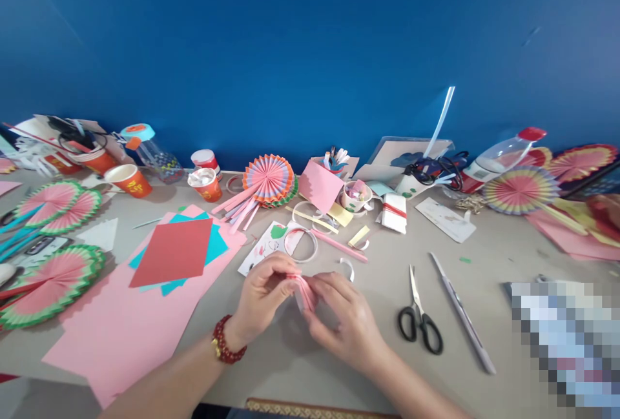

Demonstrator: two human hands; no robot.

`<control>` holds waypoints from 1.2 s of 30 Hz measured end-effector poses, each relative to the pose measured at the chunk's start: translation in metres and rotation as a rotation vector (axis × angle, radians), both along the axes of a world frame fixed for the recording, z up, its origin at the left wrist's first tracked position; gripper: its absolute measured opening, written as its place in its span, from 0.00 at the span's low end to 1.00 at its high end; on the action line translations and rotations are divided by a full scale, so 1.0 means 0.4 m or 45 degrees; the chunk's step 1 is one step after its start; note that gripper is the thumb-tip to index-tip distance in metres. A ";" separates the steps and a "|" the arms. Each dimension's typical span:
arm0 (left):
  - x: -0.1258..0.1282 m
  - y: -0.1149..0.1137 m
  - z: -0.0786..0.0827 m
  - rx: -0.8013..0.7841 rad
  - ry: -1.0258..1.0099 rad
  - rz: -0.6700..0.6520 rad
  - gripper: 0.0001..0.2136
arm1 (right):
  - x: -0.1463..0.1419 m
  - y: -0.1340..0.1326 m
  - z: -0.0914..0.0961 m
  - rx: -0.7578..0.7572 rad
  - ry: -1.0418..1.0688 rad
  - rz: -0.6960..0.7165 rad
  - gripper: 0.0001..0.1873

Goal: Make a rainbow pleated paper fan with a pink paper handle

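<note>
Between my two hands, above the front middle of the table, is a small pleated piece of pink paper (305, 294). My left hand (266, 293), with a dark red bead bracelet (223, 340) at its wrist, pinches the paper's upper left end between thumb and fingers. From the other side my right hand (345, 322) grips its right edge, thumb below and fingers above. Just beyond the hands lie a roll of clear tape (314, 248) and a white card with drawings (252, 253). Black-handled scissors (415, 319) rest to the right, blades pointing away.
A grey pen-like cutter (462, 316) lies right of the scissors. Red paper squares (172, 251) top blue and pink sheets at left. Finished paper fans (268, 180) stand along the back and left, among paper cups (128, 180). A bottle (504, 157) leans at the back right.
</note>
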State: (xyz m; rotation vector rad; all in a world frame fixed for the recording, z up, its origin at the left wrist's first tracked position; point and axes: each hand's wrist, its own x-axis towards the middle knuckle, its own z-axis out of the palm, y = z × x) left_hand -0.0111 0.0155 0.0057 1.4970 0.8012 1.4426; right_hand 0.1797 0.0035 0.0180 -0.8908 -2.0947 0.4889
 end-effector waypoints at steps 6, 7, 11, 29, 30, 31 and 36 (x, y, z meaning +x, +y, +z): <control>0.000 -0.003 -0.009 -0.098 -0.071 -0.012 0.01 | 0.003 -0.002 -0.004 -0.098 0.061 0.016 0.15; 0.000 -0.001 -0.011 -0.129 -0.094 -0.017 0.01 | 0.005 -0.004 -0.005 -0.138 0.089 0.017 0.18; 0.002 0.002 -0.012 -0.237 -0.210 -0.117 0.17 | 0.014 -0.011 -0.010 -0.359 0.238 0.024 0.29; 0.030 0.008 0.010 -0.755 -0.751 -0.375 0.10 | 0.104 0.153 0.003 -0.145 -0.601 -0.430 0.09; 0.027 0.006 0.010 -0.758 -0.752 -0.399 0.10 | 0.109 0.170 -0.009 -0.113 -0.731 -0.488 0.07; 0.024 0.004 0.009 -0.763 -0.745 -0.427 0.11 | 0.110 0.184 -0.021 -0.104 -0.774 -0.515 0.05; 0.019 -0.002 0.002 -0.748 -0.748 -0.514 0.11 | 0.106 0.205 -0.043 -0.121 -0.796 -0.542 0.07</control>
